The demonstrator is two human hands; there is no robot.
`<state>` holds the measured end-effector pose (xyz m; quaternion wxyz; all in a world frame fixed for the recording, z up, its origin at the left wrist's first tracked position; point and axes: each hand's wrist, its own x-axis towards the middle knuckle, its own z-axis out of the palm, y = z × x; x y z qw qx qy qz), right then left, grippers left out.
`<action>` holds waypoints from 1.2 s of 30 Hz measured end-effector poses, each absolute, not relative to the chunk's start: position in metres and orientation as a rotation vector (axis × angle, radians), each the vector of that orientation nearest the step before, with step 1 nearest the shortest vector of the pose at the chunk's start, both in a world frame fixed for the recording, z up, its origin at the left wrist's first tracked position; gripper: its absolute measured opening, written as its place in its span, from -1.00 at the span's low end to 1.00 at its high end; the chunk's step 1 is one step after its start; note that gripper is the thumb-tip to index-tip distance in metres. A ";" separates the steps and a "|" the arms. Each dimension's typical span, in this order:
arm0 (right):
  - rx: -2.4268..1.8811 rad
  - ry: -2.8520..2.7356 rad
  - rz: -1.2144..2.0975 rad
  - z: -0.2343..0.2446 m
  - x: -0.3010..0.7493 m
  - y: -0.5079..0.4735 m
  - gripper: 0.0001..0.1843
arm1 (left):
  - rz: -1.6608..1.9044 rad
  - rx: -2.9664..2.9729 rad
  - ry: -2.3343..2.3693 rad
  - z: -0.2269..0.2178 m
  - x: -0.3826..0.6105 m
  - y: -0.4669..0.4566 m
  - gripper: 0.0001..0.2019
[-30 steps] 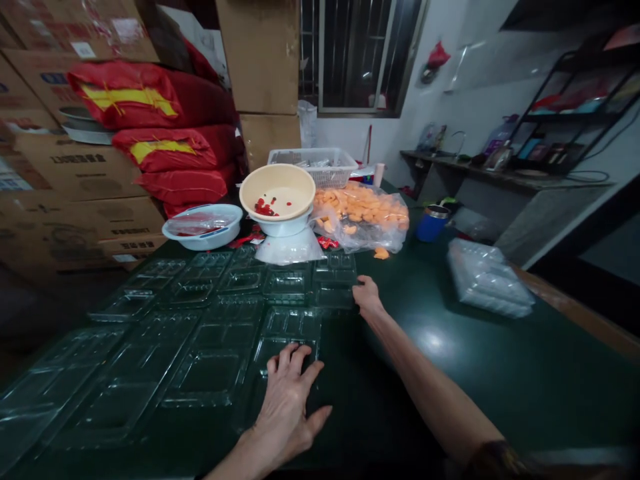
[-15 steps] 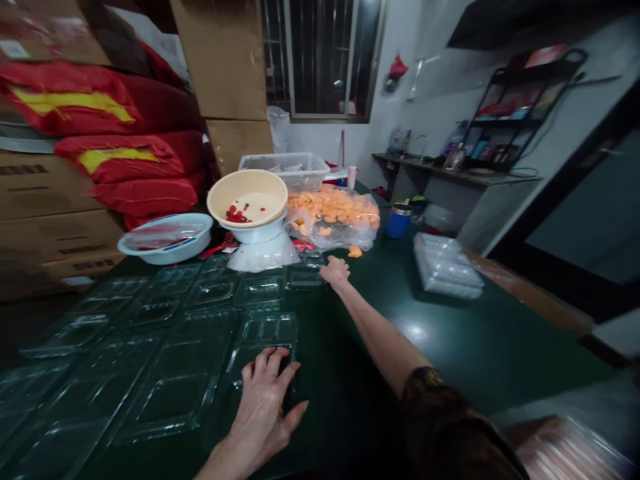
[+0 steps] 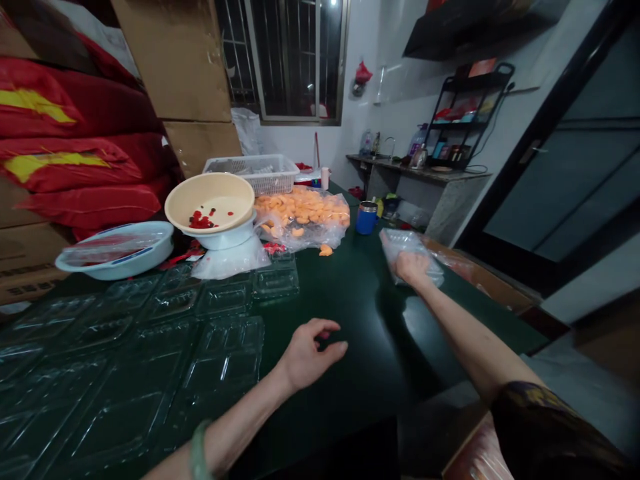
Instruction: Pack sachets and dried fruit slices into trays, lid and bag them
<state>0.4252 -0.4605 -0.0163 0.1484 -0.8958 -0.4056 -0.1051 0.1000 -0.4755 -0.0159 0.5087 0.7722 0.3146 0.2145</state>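
Observation:
My right hand (image 3: 411, 267) reaches out to the right and rests on a wrapped stack of clear plastic trays (image 3: 406, 248), fingers curled onto it. My left hand (image 3: 306, 353) hovers over the dark green table (image 3: 360, 307), fingers loosely curved and apart, holding nothing. Several clear plastic compartment trays (image 3: 220, 353) lie spread over the table's left half, just left of that hand. A cream bowl (image 3: 210, 203) with red bits stands on a white bowl at the back.
A bag of orange pieces (image 3: 303, 215) lies behind the trays, with a blue cup (image 3: 367, 217) beside it. A pale blue basin (image 3: 117, 250), a white basket (image 3: 253, 172), red sacks (image 3: 75, 167) and cardboard boxes stand at the left. A counter and shelf are at the far right.
The view has swung right. My right hand left the far clear tray and moved right onto the wrapped stack. My left hand lifted off the near tray and shifted right.

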 end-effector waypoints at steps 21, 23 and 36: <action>-1.530 -1.370 0.389 0.028 0.198 -0.560 -0.47 | 0.969 0.810 0.475 -0.002 0.018 -0.478 -0.68; -1.439 -1.427 0.904 0.027 0.191 -0.552 -0.56 | 0.976 0.875 0.493 -0.001 0.008 -0.487 -0.69; -0.910 -2.749 -0.426 0.104 0.139 -0.540 -0.80 | 0.597 1.204 0.445 0.011 -0.073 -0.474 -0.19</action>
